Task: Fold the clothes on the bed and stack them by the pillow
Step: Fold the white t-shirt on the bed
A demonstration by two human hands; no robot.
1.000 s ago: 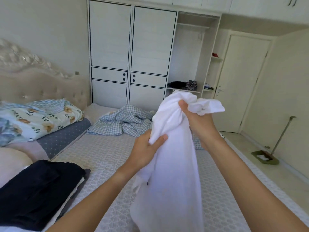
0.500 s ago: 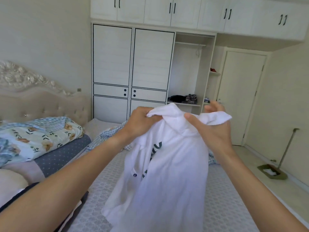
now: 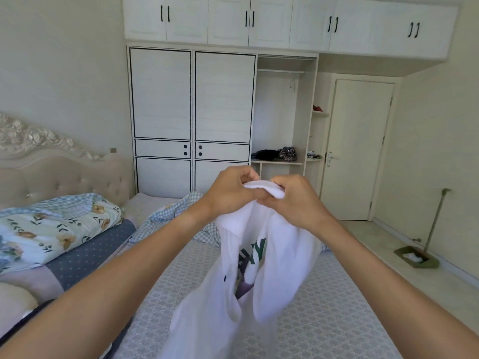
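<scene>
Both hands — the left hand [image 3: 228,193] and right hand [image 3: 298,200], almost touching — pinch the collar of a white cotton shirt with green print [image 3: 259,260], which hangs lengthwise straight below them, neither hand nearer, over the grey patterned mattress [image 3: 324,307].

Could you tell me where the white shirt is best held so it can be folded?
Probably at the two shoulder seams, from above. Both the left hand and right hand pinch the white shirt together at its collar, so it hangs bunched; spreading the grip outward should open it flat.
</scene>
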